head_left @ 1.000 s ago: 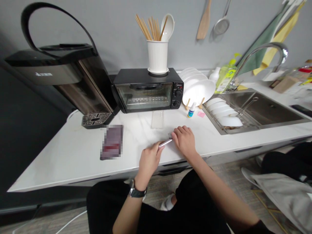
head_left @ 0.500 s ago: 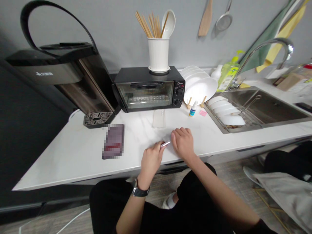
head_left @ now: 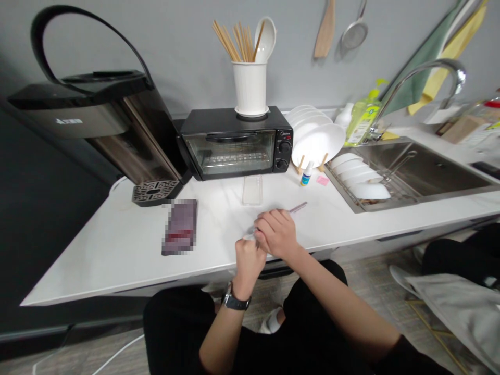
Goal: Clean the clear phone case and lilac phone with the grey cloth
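Both my hands meet over the counter's front part. My left hand is closed, with a bit of something whitish showing at its fingers. Just above and right of it, my right hand is curled, its fingers touching the left. A thin, flat lilac object sticks out past the right hand's far side, in line with both hands. The rest of it is hidden, and I cannot tell its kind. A clear phone case lies beyond the hands. Further right stand a small spray bottle and a pink slip.
A blurred purple flat item lies to the left, near a tall water dispenser. At the back are a toaster oven, a plate rack and a sink. Another person's leg shows at right.
My hands have come together; the left moved right and the right slid left over it. The lilac object, earlier a short end at my left fingers, now shows beyond the right hand.
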Tool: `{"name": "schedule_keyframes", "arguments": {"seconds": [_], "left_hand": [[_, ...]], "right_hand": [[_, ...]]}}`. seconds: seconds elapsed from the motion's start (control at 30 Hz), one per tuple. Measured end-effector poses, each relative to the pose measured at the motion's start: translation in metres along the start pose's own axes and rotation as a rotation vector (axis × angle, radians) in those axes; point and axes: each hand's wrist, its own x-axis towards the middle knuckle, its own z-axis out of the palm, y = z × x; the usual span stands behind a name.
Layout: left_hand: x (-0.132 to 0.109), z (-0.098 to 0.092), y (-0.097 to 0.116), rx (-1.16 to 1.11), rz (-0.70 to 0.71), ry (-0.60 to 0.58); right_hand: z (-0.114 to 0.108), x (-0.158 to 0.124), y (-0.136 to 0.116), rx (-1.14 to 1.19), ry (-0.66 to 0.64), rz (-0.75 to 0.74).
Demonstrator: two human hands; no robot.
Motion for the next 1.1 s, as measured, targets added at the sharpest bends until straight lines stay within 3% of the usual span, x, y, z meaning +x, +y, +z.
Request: {"name": "schedule_keyframes", "arguments": {"seconds": [0.07, 0.2, 0.3, 0.37, 0.47, 0.6, 0.77, 0.9, 1.03, 1.1], "left_hand": [[0.0, -0.003, 0.005, -0.054, 0.008, 0.1], [0.002, -0.013, 0.012, -0.132, 0.069, 0.213], [0.001, -0.015, 0.013, -0.094, 0.128, 0.251], [-0.001, -0.016, 0.011, -0.092, 0.146, 0.251], [-0.005, -0.015, 0.009, -0.092, 0.17, 0.227], [-0.009, -0.016, 0.011, -0.07, 0.209, 0.283], [-0.007, -0.019, 0.016, -0.127, 0.193, 0.257], [-0.005, -0.02, 0.014, -0.09, 0.216, 0.276], [-0.005, -0.024, 0.012, -0.14, 0.203, 0.238], [-0.005, -0.024, 0.012, -0.126, 0.22, 0.275]], "right_hand": [[0.0, 0.0, 0.004, 0.006, -0.001, 0.006], [-0.002, -0.002, 0.013, -0.001, 0.072, 0.202], [-0.004, -0.001, 0.009, 0.074, 0.06, 0.059], [-0.006, -0.001, 0.008, 0.109, 0.083, 0.044], [-0.007, -0.003, 0.008, 0.115, 0.182, 0.159], [-0.005, -0.01, 0.01, 0.131, 0.131, 0.035], [-0.002, -0.012, 0.005, 0.143, 0.244, 0.3], [0.0, -0.012, -0.004, 0.194, 0.218, 0.134], [0.001, -0.014, -0.002, 0.166, 0.247, 0.289], [0.002, -0.016, -0.005, 0.189, 0.268, 0.25]]}}
